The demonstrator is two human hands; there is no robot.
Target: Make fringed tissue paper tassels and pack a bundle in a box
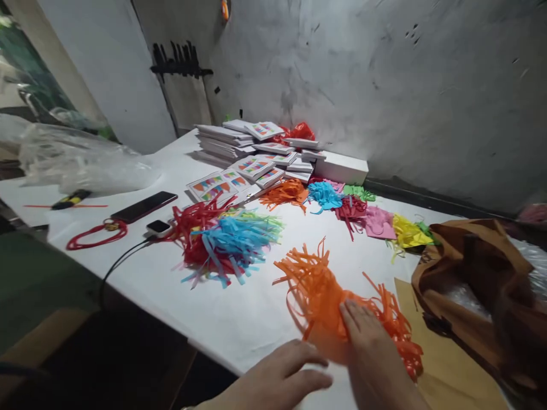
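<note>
Orange fringed tissue paper (318, 290) lies on the white table near its front edge, its cut strips spread toward the far side. My right hand (367, 336) rests on its right part with the fingers stretched out flat. More orange-red fringe (401, 336) shows to the right of that hand. My left hand (288, 373) hovers by the near left edge of the orange paper, fingers apart and holding nothing. Left of the orange paper lies a loose pile of fringed paper, with blue strips (239, 233) over red strips (196, 228).
Printed cards (252, 166) and white stacks (222, 142) stand at the back beside a white box (342, 166). Small coloured fringe bundles (380, 222) line the far side. A brown bag (465, 267) sits right; a phone (145, 206), cable and plastic wrap (85, 154) lie left.
</note>
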